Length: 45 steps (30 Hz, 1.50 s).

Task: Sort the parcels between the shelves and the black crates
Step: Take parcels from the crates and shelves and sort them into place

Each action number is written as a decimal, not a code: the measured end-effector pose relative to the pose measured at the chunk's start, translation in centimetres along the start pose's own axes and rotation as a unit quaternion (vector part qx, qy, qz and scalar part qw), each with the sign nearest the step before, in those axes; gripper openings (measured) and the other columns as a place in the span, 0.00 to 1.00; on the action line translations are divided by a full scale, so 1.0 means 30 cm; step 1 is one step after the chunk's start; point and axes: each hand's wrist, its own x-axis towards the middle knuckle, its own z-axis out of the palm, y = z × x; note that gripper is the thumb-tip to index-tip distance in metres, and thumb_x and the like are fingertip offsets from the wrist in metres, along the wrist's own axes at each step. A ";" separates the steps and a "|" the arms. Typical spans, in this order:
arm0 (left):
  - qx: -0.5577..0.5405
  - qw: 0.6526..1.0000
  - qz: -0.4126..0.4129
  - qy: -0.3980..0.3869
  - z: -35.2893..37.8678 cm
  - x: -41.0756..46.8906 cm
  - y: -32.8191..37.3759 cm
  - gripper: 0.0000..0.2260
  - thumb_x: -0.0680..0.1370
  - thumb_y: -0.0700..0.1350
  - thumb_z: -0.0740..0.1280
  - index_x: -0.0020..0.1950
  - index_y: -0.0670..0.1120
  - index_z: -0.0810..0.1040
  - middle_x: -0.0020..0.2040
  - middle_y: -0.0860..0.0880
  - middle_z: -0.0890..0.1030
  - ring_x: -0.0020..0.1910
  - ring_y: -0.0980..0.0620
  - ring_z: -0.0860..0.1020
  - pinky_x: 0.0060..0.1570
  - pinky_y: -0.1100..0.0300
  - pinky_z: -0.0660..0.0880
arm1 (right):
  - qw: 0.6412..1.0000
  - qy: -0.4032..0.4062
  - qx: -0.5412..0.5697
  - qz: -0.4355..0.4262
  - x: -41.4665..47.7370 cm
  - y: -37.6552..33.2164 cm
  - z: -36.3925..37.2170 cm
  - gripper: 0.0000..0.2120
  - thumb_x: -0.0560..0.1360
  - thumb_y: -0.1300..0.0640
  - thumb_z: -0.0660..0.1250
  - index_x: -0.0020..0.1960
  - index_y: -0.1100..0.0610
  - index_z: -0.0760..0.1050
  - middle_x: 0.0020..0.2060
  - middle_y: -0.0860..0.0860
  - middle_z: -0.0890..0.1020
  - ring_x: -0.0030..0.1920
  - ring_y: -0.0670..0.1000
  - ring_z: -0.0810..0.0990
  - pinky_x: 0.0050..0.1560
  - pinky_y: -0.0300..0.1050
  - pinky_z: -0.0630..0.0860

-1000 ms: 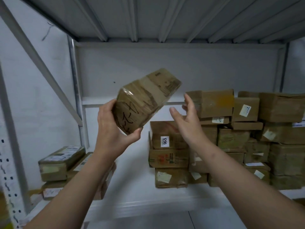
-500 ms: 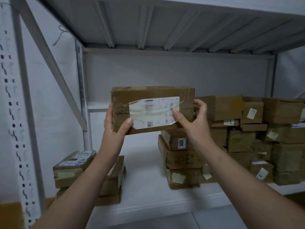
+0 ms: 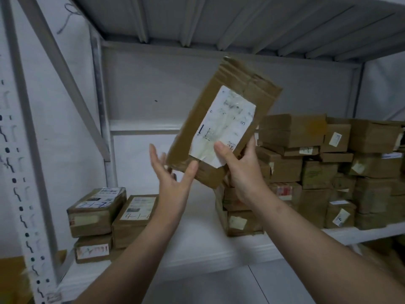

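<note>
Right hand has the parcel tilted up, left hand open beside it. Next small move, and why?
Probably close the left hand on the parcel at its lower edge. The right hand grips only its lower corner, thumb on the white label, with the parcel tilted in mid-air; the left hand is open, just its thumb at the edge. A second grip should steady it.

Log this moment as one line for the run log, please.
parcel: tilted, label toward camera, held off shelf | right hand: grips its lower corner | left hand: open, thumb touching lower edge
</note>
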 end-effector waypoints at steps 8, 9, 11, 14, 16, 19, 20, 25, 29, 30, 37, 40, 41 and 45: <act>0.030 0.994 0.030 -0.101 -0.117 -0.009 -0.045 0.25 0.77 0.51 0.66 0.72 0.62 0.64 0.70 0.59 0.70 0.67 0.57 0.71 0.57 0.61 0.76 | 0.997 -0.042 -0.072 -0.003 -0.023 0.044 0.015 0.26 0.77 0.52 0.67 0.71 0.43 0.62 0.59 0.42 0.79 0.58 0.43 0.79 0.56 0.46 0.78; 0.027 0.995 0.027 -0.097 -0.125 -0.013 -0.049 0.25 0.77 0.51 0.66 0.72 0.62 0.64 0.70 0.59 0.69 0.68 0.57 0.70 0.57 0.61 0.76 | 0.996 -0.040 -0.076 -0.003 -0.024 0.050 0.021 0.26 0.76 0.52 0.68 0.71 0.42 0.62 0.60 0.43 0.79 0.59 0.44 0.79 0.58 0.48 0.78; 0.025 0.995 0.021 -0.092 -0.135 -0.020 -0.047 0.24 0.76 0.52 0.65 0.71 0.64 0.64 0.70 0.58 0.69 0.68 0.56 0.70 0.58 0.58 0.76 | 0.995 -0.037 -0.090 -0.002 -0.031 0.054 0.033 0.27 0.75 0.50 0.70 0.69 0.41 0.61 0.59 0.43 0.78 0.58 0.42 0.78 0.58 0.49 0.77; 0.023 0.997 0.012 -0.071 -0.148 -0.032 -0.043 0.20 0.79 0.53 0.63 0.70 0.61 0.64 0.69 0.55 0.71 0.66 0.55 0.72 0.59 0.56 0.76 | 0.991 -0.071 -0.115 -0.016 -0.058 0.058 0.045 0.32 0.73 0.52 0.71 0.68 0.44 0.55 0.60 0.41 0.71 0.56 0.31 0.74 0.54 0.35 0.75; 0.043 0.999 -0.004 -0.032 -0.159 -0.037 -0.037 0.14 0.79 0.57 0.59 0.65 0.63 0.64 0.65 0.52 0.73 0.63 0.54 0.75 0.59 0.54 0.75 | 0.982 -0.116 -0.149 -0.032 -0.082 0.079 0.053 0.40 0.70 0.49 0.75 0.71 0.38 0.53 0.67 0.46 0.65 0.65 0.36 0.69 0.63 0.42 0.72; 0.127 0.991 -0.034 0.007 -0.193 -0.041 -0.022 0.15 0.79 0.62 0.52 0.62 0.59 0.64 0.61 0.51 0.74 0.60 0.53 0.75 0.54 0.64 0.72 | 0.950 -0.193 -0.242 -0.043 -0.118 0.137 0.076 0.44 0.65 0.48 0.78 0.72 0.35 0.55 0.75 0.48 0.53 0.73 0.44 0.59 0.71 0.46 0.65; 0.155 0.987 -0.038 0.006 -0.212 -0.045 -0.018 0.19 0.77 0.63 0.52 0.64 0.56 0.63 0.61 0.51 0.74 0.60 0.54 0.75 0.51 0.67 0.71 | 0.948 -0.197 -0.248 -0.039 -0.129 0.159 0.087 0.43 0.66 0.51 0.78 0.72 0.37 0.57 0.75 0.47 0.52 0.73 0.43 0.59 0.71 0.42 0.65; 0.302 0.948 -0.017 -0.095 -0.330 -0.060 0.003 0.33 0.77 0.51 0.66 0.73 0.65 0.49 0.63 0.65 0.67 0.60 0.66 0.70 0.56 0.70 0.69 | 0.964 -0.139 -0.224 -0.028 -0.165 0.228 0.188 0.31 0.70 0.58 0.75 0.66 0.44 0.64 0.68 0.48 0.65 0.67 0.43 0.66 0.65 0.38 0.71; 0.427 0.901 0.023 -0.072 -0.442 -0.041 -0.024 0.27 0.79 0.44 0.65 0.75 0.55 0.60 0.69 0.52 0.65 0.65 0.55 0.67 0.66 0.57 0.67 | 0.965 -0.126 -0.230 -0.014 -0.172 0.271 0.287 0.25 0.73 0.59 0.72 0.67 0.51 0.67 0.63 0.46 0.71 0.59 0.40 0.70 0.57 0.27 0.69; 0.445 0.893 0.022 -0.067 -0.463 -0.038 -0.034 0.24 0.79 0.44 0.65 0.74 0.53 0.62 0.69 0.50 0.65 0.65 0.53 0.68 0.65 0.57 0.67 | 0.963 -0.130 -0.238 -0.009 -0.175 0.284 0.307 0.25 0.73 0.59 0.71 0.67 0.51 0.67 0.63 0.46 0.71 0.59 0.39 0.69 0.56 0.23 0.67; 0.517 0.854 -0.001 -0.061 -0.516 -0.012 -0.096 0.22 0.80 0.42 0.63 0.73 0.47 0.64 0.69 0.45 0.64 0.65 0.48 0.69 0.59 0.62 0.65 | 0.956 -0.117 -0.268 0.015 -0.203 0.395 0.385 0.26 0.76 0.62 0.67 0.70 0.53 0.63 0.67 0.49 0.68 0.58 0.36 0.64 0.50 0.15 0.59; 0.552 0.831 -0.006 -0.074 -0.541 -0.011 -0.131 0.20 0.79 0.40 0.62 0.72 0.45 0.65 0.68 0.43 0.64 0.62 0.44 0.71 0.57 0.58 0.68 | 0.946 -0.135 -0.296 0.020 -0.211 0.431 0.391 0.23 0.76 0.62 0.66 0.69 0.52 0.65 0.66 0.49 0.68 0.55 0.37 0.66 0.54 0.20 0.63; 0.570 0.818 -0.010 -0.082 -0.550 -0.014 -0.141 0.20 0.79 0.40 0.62 0.71 0.44 0.66 0.68 0.42 0.64 0.62 0.43 0.72 0.57 0.55 0.70 | 0.940 -0.147 -0.307 0.020 -0.219 0.442 0.391 0.23 0.76 0.62 0.66 0.69 0.53 0.66 0.66 0.49 0.68 0.55 0.38 0.67 0.57 0.24 0.66; 0.646 0.758 0.025 -0.084 -0.560 -0.023 -0.172 0.19 0.75 0.41 0.67 0.66 0.41 0.72 0.63 0.38 0.72 0.58 0.39 0.74 0.54 0.46 0.74 | 0.938 -0.153 -0.312 0.020 -0.237 0.476 0.387 0.24 0.76 0.64 0.65 0.69 0.52 0.66 0.67 0.50 0.67 0.60 0.45 0.72 0.59 0.32 0.67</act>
